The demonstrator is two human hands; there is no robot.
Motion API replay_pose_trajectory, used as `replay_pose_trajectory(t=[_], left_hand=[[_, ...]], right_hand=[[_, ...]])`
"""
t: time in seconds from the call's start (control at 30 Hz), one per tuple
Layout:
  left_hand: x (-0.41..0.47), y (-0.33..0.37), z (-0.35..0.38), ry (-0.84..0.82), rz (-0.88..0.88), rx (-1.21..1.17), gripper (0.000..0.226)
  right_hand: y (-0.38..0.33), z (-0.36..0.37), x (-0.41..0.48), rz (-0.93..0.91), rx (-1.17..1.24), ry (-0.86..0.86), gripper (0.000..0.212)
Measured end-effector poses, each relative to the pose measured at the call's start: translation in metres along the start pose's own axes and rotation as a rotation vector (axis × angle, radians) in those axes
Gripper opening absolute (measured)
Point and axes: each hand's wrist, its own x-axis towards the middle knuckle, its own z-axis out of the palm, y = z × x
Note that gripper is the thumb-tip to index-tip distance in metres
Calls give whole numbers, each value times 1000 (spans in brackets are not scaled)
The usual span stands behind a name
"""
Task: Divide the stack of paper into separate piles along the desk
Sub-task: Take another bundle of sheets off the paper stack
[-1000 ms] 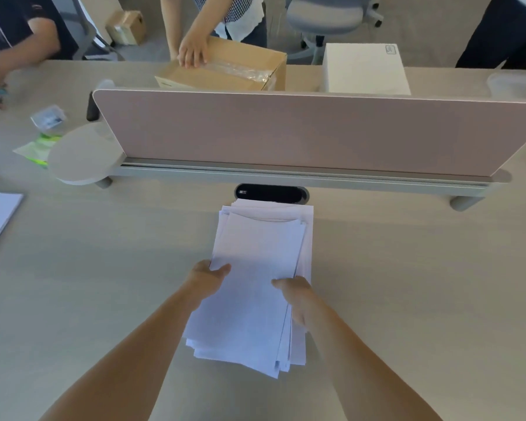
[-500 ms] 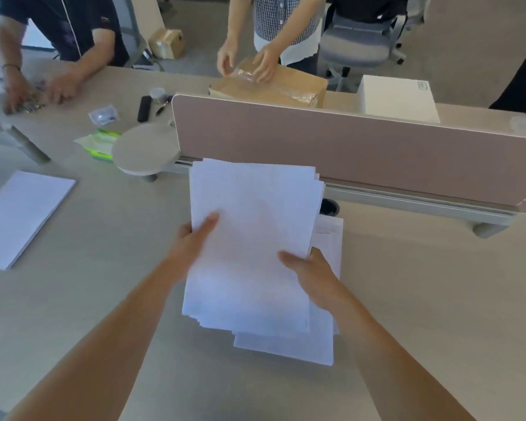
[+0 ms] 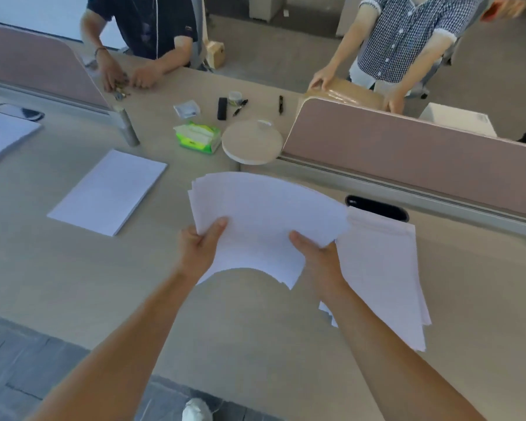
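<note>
- Left hand and right hand: the fingers of each grip the lifted sheaf, thumbs on top.
- Lifted sheaf: now clear of the remaining stack, carried leftward above the counter.
- Implication: probably the next pile, set down beside the laid pile.

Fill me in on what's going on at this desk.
A person is splitting paper into piles. The left hand and right hand hold a bent batch of sheets above the desk, just left of the remaining stack. One pile lies further left, a second pile at the far left. Opposite, two others handle a cardboard box and small items.
</note>
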Motion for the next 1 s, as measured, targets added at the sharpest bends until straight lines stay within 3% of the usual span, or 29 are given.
replay_pose_trajectory(t=[0.13, 0.23, 0.27, 0.33, 0.5, 0.67, 0.87, 1.0], left_hand=[[9, -20, -42, -127, 44, 57, 27], [12, -33, -70, -236, 2, 85, 5], [13, -38, -79, -263, 14, 94, 19], [13, -37, -91, -291, 24, 80, 29], [10, -13, -84, -258, 26, 12, 9], [16, -3, -89, -248, 44, -30, 50], [26, -2, -86, -391, -37, -17, 57], [22, 2, -71, -325, -62, -77, 52]], right_hand=[[17, 40, -20, -57, 65, 18, 39], [37, 48, -28, -7, -9, 79, 23], [41, 49, -31, 23, -36, 97, 18], [47, 50, -35, 58, -84, 99, 31], [43, 62, -34, 10, -76, 92, 12], [31, 61, -31, -31, -80, 116, 21], [16, 51, -21, 34, -207, 25, 21], [8, 54, -15, 70, -178, 56, 26]])
